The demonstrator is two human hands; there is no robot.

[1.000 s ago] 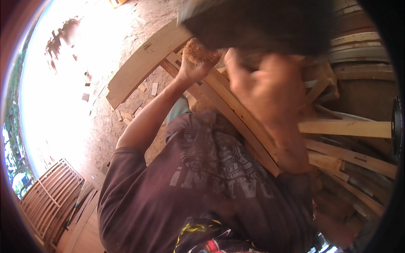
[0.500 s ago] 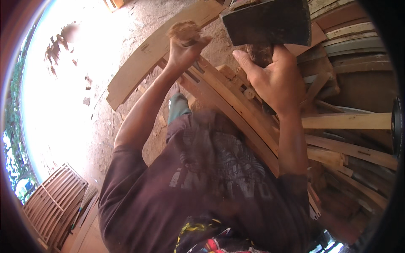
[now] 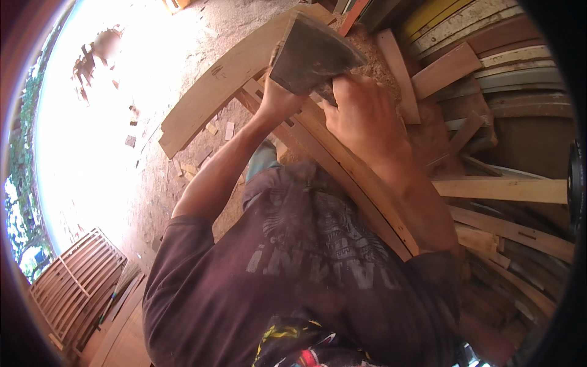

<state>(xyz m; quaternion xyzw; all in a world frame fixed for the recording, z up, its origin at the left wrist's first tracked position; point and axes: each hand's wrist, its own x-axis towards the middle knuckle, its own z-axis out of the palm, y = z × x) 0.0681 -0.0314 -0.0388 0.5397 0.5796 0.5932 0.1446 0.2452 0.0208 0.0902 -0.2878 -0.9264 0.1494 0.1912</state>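
My right hand [image 3: 364, 113] is closed round the short handle of a mallet [image 3: 315, 55] with a broad, dark, blocky head. The head is over my left hand [image 3: 278, 103], covering most of its fingers. My left hand is closed; the chisel it grips, with a frayed wooden top, is hidden behind the mallet head now. Below both hands runs a long wooden beam [image 3: 351, 162] with slots cut in it, slanting from upper left to lower right beside my legs. A wide curved plank [image 3: 214, 82] lies across its far end.
Stacked boards [image 3: 520, 73] and loose timber [image 3: 507, 191] crowd the right side. Small wood offcuts [image 3: 230, 130] lie on the dusty floor at left. A slatted wooden frame [image 3: 76, 287] stands at lower left, and bright light washes out the far left.
The mallet has swung down and left from its raised place at the right, over my left hand. My left hand stays near the beam, its chisel top now covered.
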